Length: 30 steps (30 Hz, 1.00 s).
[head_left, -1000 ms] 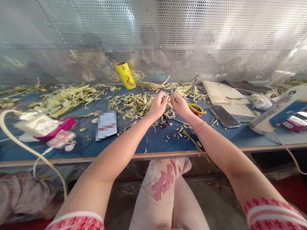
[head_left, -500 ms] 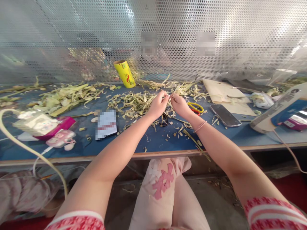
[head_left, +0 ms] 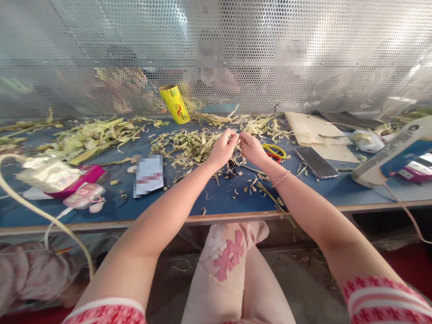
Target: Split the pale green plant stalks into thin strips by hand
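My left hand [head_left: 225, 147] and my right hand [head_left: 251, 148] meet at the fingertips above the blue table [head_left: 189, 204]. Both are closed in a pinch. A small pale bit shows between the fingertips, too small to name. Under and behind the hands spreads a heap of dry, pale green plant strips [head_left: 189, 146]. Beside my right hand lie scissors [head_left: 274, 152] with yellow and red handles, their blades mostly hidden. Loose scraps [head_left: 251, 184] are scattered below my right wrist.
A yellow cardboard tube [head_left: 174, 104] leans at the back near a perforated metal panel [head_left: 249, 54]. One phone [head_left: 148, 175] lies left, a dark one [head_left: 316, 163] right. More strips [head_left: 97, 139], a pink-edged box [head_left: 86, 180] and a white-blue bottle [head_left: 388, 157] flank the work spot.
My hands stay together at nearly the same place, with only slight finger movement. Everything on the table lies as before; the view has shifted a little.
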Each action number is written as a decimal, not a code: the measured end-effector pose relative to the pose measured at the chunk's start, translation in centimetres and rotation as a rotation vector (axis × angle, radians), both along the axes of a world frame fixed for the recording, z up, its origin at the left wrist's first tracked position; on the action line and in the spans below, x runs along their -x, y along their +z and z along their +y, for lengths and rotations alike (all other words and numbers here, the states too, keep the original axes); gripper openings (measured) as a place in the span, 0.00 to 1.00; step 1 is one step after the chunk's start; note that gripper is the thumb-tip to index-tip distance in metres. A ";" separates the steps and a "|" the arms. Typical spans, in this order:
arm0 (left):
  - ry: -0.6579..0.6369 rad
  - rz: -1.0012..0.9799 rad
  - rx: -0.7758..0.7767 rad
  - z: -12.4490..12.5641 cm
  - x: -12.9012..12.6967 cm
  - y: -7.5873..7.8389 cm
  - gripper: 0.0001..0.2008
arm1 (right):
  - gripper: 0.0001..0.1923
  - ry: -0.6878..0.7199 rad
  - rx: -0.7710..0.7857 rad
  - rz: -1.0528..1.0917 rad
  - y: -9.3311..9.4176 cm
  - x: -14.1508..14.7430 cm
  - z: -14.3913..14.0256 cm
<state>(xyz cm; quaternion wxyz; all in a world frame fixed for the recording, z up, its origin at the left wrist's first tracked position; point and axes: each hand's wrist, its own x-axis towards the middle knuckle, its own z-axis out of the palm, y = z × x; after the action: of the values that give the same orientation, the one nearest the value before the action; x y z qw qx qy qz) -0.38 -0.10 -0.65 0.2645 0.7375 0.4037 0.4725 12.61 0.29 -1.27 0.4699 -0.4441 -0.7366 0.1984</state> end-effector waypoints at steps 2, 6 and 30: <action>-0.024 -0.016 0.030 0.2 -0.1 -0.4 0.10 | 0.09 -0.034 -0.009 0.040 -0.2 0.0 0.1; -0.072 -0.045 0.087 0.0 -0.2 -0.7 0.15 | 0.09 -0.070 -0.034 0.022 -0.2 -0.1 0.1; 0.113 -0.082 0.012 0.8 -0.4 -1.1 0.11 | 0.14 -0.090 -0.035 0.051 0.6 0.0 -0.5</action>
<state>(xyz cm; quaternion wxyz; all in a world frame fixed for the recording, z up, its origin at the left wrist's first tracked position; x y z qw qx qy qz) 0.01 0.72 -1.72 0.2582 0.6920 0.4363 0.5139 12.58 -0.25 -0.69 0.5047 -0.4634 -0.7070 0.1752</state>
